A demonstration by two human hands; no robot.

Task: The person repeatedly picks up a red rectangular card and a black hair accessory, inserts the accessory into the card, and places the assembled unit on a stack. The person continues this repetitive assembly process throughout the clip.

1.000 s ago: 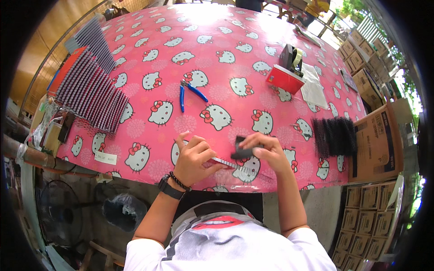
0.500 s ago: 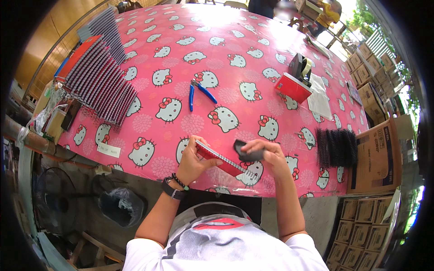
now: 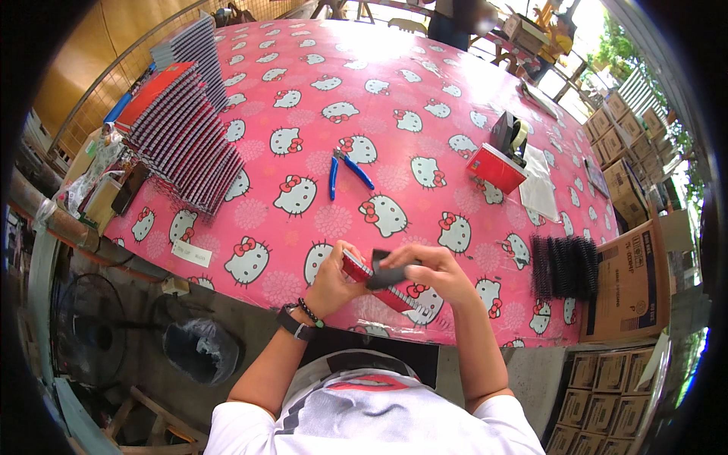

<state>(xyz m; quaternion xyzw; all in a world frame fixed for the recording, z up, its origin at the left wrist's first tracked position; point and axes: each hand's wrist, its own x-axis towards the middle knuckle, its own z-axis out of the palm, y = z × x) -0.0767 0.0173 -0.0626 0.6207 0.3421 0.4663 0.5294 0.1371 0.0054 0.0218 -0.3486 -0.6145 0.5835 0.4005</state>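
Note:
My left hand (image 3: 331, 285) is closed around the upper left end of a small red notebook (image 3: 388, 299), which I hold tilted over the table's near edge. A wire coil (image 3: 426, 312) runs along its spine, and the loose end sticks out past the lower right corner. My right hand (image 3: 438, 273) grips a dark grey, curved, flexible-looking piece (image 3: 385, 274) and holds it against the coiled spine; its exact kind is unclear. Beyond my hands, blue-handled cutting pliers (image 3: 334, 179) lie on the table with their handles apart.
Tall stacks of coil-bound notebooks (image 3: 186, 144) stand at the left. On the right are a red box (image 3: 497, 168), a black tape dispenser (image 3: 503, 133), a bundle of black coils (image 3: 565, 267) and a carton (image 3: 626, 284). A person (image 3: 449, 23) stands beyond the table.
My right hand has brought the dark piece left and down, from just above the notebook onto its spine. My left hand still holds the notebook. The view has shifted slightly.

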